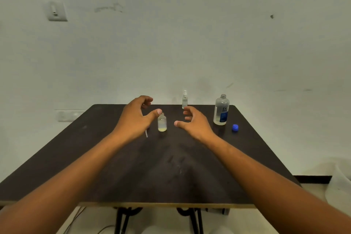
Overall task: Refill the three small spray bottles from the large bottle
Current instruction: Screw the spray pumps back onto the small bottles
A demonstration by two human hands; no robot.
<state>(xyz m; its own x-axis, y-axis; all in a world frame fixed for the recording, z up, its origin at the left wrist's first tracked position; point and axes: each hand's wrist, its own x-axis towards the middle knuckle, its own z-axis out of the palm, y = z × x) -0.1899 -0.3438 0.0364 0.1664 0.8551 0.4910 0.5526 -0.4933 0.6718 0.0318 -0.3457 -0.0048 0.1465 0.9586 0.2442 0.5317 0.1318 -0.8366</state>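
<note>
A small clear bottle [162,122] stands uncapped on the dark table [95,157], with some pale liquid at its bottom. My left hand [135,118] hovers just left of it, fingers apart, thumb near its neck. My right hand [191,122] is to its right, open and empty. A thin white tube [146,134] shows under my left hand. A second small spray bottle [184,99] with its sprayer on stands at the far edge. The large clear bottle [221,110] with a blue label stands uncapped at the right, its blue cap [235,128] beside it.
A white wall rises right behind the table's far edge. A pale plastic bin [340,186] sits on the floor at the right. Black table legs and a cable show below the front edge.
</note>
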